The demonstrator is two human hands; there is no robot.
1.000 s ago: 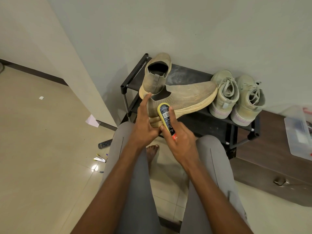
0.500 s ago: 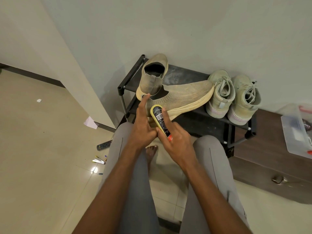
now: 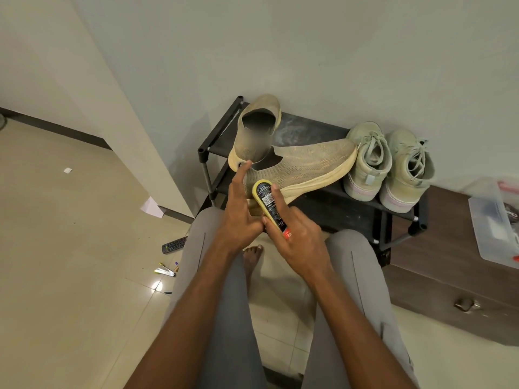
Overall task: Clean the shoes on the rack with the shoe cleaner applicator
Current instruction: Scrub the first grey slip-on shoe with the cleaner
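- The left hand (image 3: 238, 211) steadies a tan knit slip-on shoe with a cream rubber sole (image 3: 306, 171), index finger stretched straight up along the heel collar, the other fingers curled around the heel end.
- The right hand (image 3: 297, 240) grips a yellow-edged oval shoe cleaner applicator with a black barcode label (image 3: 268, 204), thumb on one side and index finger laid along the other; its rounded end presses against the shoe's side near the heel.
- That shoe lies across the front of a black metal-frame shoe rack (image 3: 317, 130), toe pointing right.
- A second matching tan slip-on (image 3: 257, 130) stands behind it, and a pair of pale green lace-up sneakers (image 3: 390, 161) sits at the rack's right end.
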